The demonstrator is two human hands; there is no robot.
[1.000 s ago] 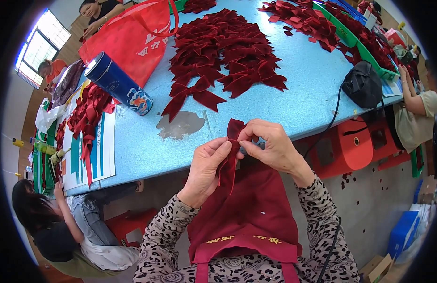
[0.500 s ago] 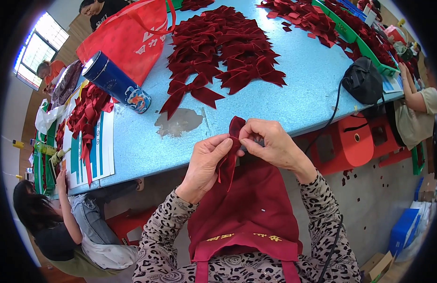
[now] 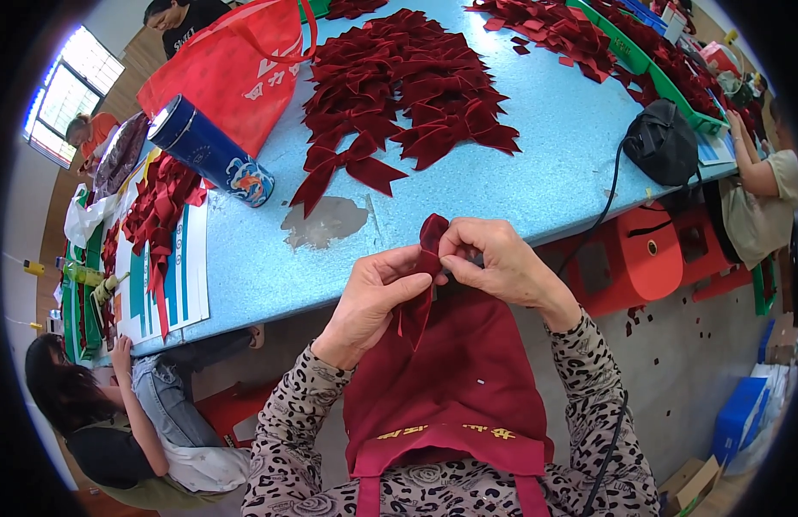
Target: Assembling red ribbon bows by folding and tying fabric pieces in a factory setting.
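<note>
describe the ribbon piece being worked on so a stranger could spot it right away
Start at the long light-blue table and drop to its near edge, where the person's left hand and right hand meet. The dark red velvet ribbon is pinched between them, its tail hanging over the apron, unlike the pile of bows lying loose on the table.

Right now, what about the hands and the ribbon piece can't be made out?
Head view only:
- Middle of the dark red ribbon piece: covered by the fingers of the left hand and right hand.
- Any thread or fastener in the grip: too small to tell.
- Red bag: contents hidden by its own fabric.
</note>
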